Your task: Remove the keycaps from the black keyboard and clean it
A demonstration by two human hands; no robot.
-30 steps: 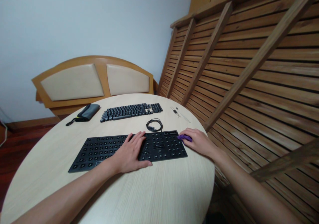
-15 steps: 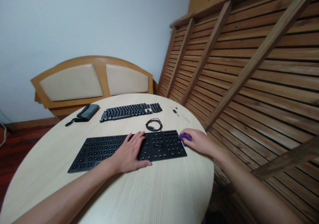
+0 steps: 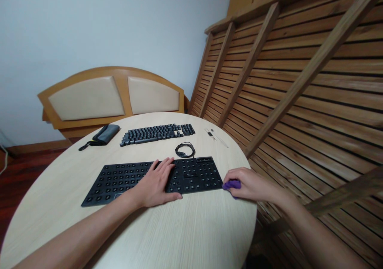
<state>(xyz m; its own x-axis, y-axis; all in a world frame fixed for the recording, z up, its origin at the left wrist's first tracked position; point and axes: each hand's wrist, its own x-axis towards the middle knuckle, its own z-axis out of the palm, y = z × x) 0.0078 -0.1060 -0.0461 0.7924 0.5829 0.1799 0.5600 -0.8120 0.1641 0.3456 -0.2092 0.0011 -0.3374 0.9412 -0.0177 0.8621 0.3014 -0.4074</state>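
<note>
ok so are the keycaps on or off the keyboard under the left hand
Off: wherever the keyboard shows past the left hand, it has bare key positions, and the keycaps lie grouped behind it.

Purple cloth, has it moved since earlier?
Yes, the cloth moved toward the person, along the right edge of the front keyboard to its near corner.

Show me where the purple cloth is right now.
In the head view, the purple cloth is gripped in the right hand, beside the near right corner of the black keyboard base.
</note>
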